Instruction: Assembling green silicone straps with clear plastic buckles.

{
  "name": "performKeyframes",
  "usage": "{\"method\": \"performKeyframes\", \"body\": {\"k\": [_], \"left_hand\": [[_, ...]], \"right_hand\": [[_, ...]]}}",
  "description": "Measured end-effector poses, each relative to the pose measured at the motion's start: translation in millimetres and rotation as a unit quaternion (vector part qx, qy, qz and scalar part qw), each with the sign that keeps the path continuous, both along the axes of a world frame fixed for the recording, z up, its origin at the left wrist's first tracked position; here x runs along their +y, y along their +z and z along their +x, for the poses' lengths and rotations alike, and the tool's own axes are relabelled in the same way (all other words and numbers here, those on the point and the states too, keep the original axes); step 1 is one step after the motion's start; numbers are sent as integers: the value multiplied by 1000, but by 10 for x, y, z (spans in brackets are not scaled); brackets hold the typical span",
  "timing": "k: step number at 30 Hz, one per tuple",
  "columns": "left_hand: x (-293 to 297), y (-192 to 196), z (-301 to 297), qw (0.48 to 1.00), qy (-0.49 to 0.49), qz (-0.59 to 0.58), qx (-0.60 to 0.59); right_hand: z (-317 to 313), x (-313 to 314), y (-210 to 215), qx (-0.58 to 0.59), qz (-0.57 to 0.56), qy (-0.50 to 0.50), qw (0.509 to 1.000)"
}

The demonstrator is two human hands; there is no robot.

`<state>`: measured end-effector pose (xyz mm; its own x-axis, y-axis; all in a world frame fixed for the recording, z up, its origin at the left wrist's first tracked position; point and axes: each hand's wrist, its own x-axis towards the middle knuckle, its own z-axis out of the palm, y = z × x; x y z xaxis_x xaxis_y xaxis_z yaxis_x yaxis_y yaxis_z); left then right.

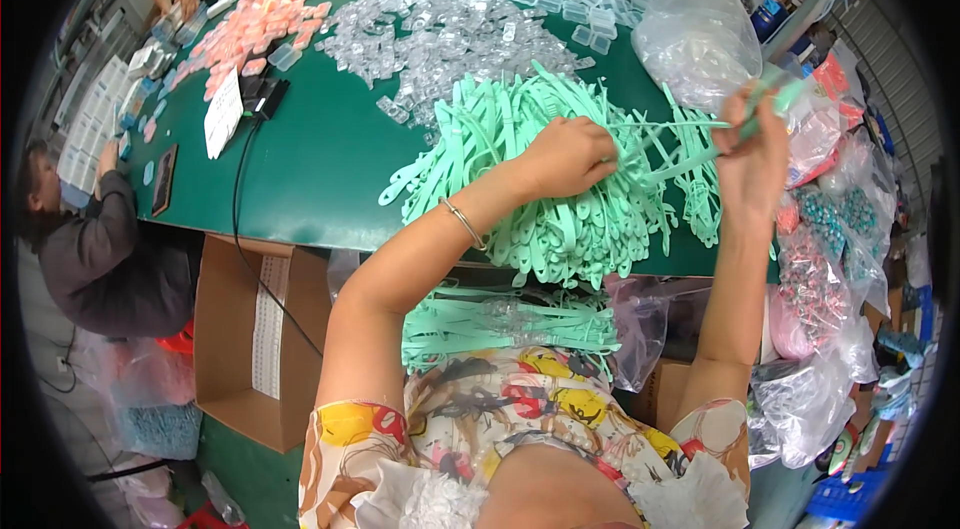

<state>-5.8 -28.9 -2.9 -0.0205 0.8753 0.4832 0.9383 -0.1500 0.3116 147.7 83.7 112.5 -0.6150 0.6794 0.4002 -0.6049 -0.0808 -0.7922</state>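
My left hand [574, 157], a bracelet at its wrist, is closed above a big heap of mint green plastic strips [540, 224] on the table. Thin mint green strips [685, 165] stretch from it to my right hand [755, 144]. My raised right hand is closed round more of these strips, whose ends blur with motion above the fingers. The strips in the heap have flat, rounded ends with small holes. A smaller bundle of the same strips [460, 324] lies on my lap, below the table edge.
Clear plastic pieces [440, 34] and pink pieces [255, 29] are heaped on the green table [310, 174]. A clear bag [700, 39] stands at the back right. A cardboard box [230, 319] and a black cable [237, 189] are at left. Two other people work at the left side.
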Motion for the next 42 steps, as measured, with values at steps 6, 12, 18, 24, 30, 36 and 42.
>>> {"method": "performKeyframes", "body": {"k": [6,12,18,24,30,36,42], "left_hand": [[-50,-53,-11,999,-5,49,-8],[-480,-24,-721,942,250,179,-132],[-1394,-362,-1519,906,419,-61,20],[-1496,-410,-1483,914,385,-62,108],[-1332,-40,-567,844,143,94,-508],[-1263,109,699,621,-19,5,-784],[-1161,54,1068,627,-42,32,-777]], "right_hand": [[399,12,461,155,44,111,981],[720,-54,150,39,10,163,986],[878,-269,-270,-35,-53,160,985],[906,-494,-468,-149,-126,179,964],[797,-769,-721,-243,-62,165,954],[629,-985,-947,-255,-71,174,948],[686,-1066,-1078,-200,-100,219,950]]}}
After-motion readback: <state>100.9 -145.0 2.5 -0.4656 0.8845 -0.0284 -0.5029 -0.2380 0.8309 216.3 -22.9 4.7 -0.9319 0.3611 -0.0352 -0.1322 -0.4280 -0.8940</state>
